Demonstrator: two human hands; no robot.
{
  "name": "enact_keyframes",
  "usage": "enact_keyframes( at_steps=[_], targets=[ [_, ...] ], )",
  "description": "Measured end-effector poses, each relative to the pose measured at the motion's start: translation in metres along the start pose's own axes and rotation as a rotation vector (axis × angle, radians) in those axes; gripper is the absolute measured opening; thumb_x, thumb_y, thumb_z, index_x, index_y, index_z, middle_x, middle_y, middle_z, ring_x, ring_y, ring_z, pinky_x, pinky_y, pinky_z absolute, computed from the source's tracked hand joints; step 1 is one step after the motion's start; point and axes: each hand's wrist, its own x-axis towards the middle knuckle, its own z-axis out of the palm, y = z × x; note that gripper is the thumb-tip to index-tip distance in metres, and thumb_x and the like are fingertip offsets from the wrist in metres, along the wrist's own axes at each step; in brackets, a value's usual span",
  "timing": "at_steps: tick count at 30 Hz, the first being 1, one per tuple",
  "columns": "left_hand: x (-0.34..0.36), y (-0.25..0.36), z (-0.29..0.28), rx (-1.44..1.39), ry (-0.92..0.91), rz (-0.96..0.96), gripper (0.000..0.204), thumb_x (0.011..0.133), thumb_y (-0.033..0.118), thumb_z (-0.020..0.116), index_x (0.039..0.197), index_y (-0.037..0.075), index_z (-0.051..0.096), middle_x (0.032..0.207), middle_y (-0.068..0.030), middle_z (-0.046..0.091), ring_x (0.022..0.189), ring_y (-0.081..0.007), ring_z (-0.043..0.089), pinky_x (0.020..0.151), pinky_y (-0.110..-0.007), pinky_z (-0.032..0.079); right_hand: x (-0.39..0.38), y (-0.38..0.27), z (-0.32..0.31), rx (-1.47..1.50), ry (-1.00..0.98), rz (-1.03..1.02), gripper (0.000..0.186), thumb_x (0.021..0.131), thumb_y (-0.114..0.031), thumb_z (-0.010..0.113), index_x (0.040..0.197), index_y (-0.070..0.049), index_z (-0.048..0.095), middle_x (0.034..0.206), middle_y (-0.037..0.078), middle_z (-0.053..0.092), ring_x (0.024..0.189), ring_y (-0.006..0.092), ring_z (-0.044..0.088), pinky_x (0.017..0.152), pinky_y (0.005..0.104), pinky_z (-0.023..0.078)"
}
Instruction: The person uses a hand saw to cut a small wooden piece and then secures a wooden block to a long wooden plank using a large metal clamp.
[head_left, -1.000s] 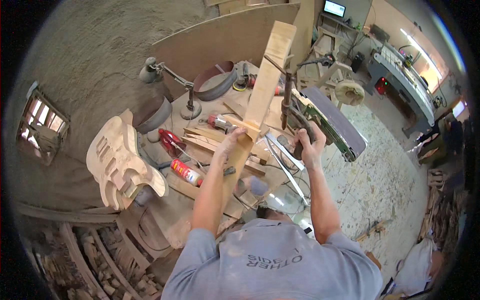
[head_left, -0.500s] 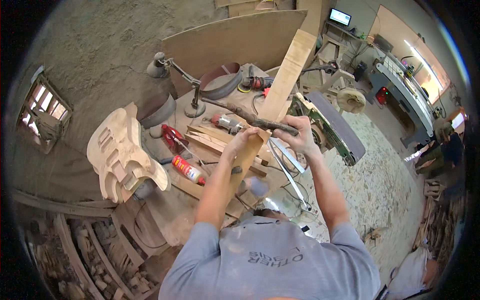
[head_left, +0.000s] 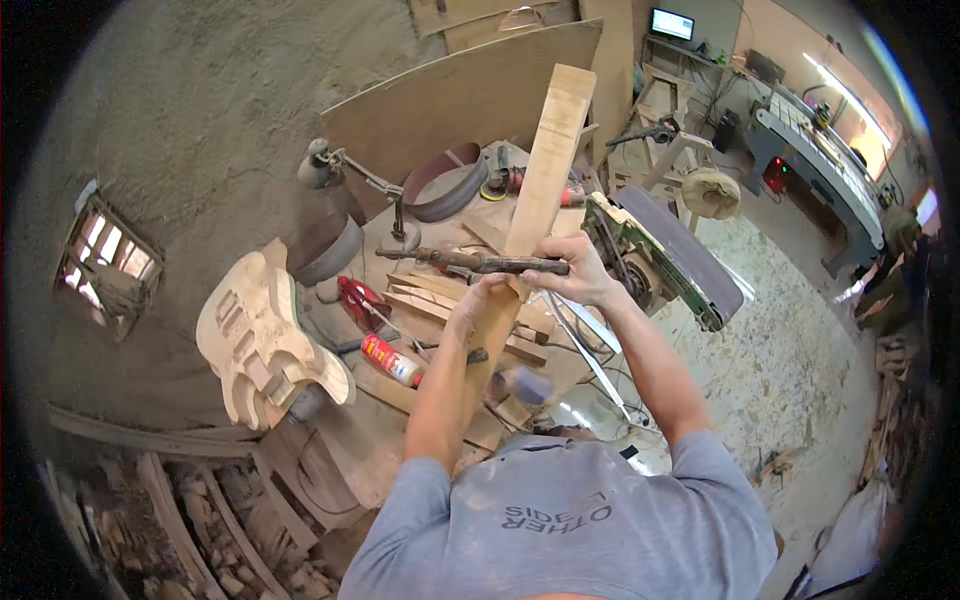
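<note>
Gripping a long wooden board (head_left: 551, 158) with the fingers of the left hand (head_left: 480, 303), aslant above the bench (head_left: 350, 452). Flat and straight-sided, squared at the far end, pale yellow beyond the hands and browner on the near stretch. Gripping a clamp (head_left: 450, 259) with the fingers of the right hand (head_left: 578, 270), curled around one end. Dark brown, rough and thin, set crosswise over the board.

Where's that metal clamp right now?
The metal clamp is near the centre of the head view, gripped in the right hand, crossing in front of the long wooden board and just above the left hand in the picture.
</note>
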Motion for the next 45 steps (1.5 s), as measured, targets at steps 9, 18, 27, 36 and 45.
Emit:
enact_keyframes(
  at_steps=[9,18,27,36,45],
  targets=[
    [-0.004,0.004,0.006,0.243,0.07,0.043,0.069,0.078,0.058,0.066,0.121,0.004,0.063,0.106,-0.0065,0.068,0.097,-0.0187,0.063,0.085,-0.033,0.05,-0.003,0.01,-0.009,0.11,0.005,0.018,0.028,0.085,-0.029,0.077,0.083,-0.003,0.069,0.062,0.004,0.06,0.059,0.01,0.052,0.055,0.0293,0.041],
    [-0.005,0.003,-0.005,0.144,0.062,-0.087,0.062,0.077,0.05,0.071,0.122,0.008,0.063,0.108,-0.0055,0.067,0.095,-0.0197,0.063,0.086,-0.032,0.049,-0.023,0.008,-0.005,0.09,0.198,0.049,0.026,0.085,-0.027,0.073,0.084,-0.002,0.07,0.063,0.005,0.063,0.056,0.0118,0.059,0.054,0.0275,0.044],
    [-0.006,0.0,0.0,0.286,0.351,-0.048,0.063,0.074,0.054,0.069,0.118,0.008,0.063,0.101,-0.0032,0.065,0.087,-0.0196,0.062,0.079,-0.032,0.048,-0.16,0.017,0.048,0.367,0.915,0.618,0.04,0.102,-0.036,0.057,0.084,0.0,0.057,0.064,0.005,0.059,0.057,0.0124,0.055,0.056,0.0278,0.045],
    [0.008,-0.005,-0.035,0.405,0.316,0.042,0.057,0.08,0.056,0.063,0.112,0.01,0.062,0.1,-0.0013,0.061,0.091,-0.0154,0.058,0.082,-0.031,0.046,-0.214,0.106,0.107,0.796,0.978,1.045,0.047,0.099,-0.047,0.058,0.088,-0.002,0.058,0.069,0.009,0.063,0.056,0.0187,0.063,0.053,0.0314,0.051],
    [-0.001,-0.003,-0.032,0.414,0.423,-0.003,0.066,0.077,0.057,0.068,0.121,0.008,0.061,0.106,-0.0052,0.063,0.096,-0.0194,0.06,0.086,-0.035,0.048,-0.229,0.179,0.139,1.385,1.189,0.961,0.066,0.104,-0.05,0.041,0.135,0.009,0.037,0.137,0.028,0.052,0.127,0.0411,0.053,0.103,0.0515,0.046]
  ],
)
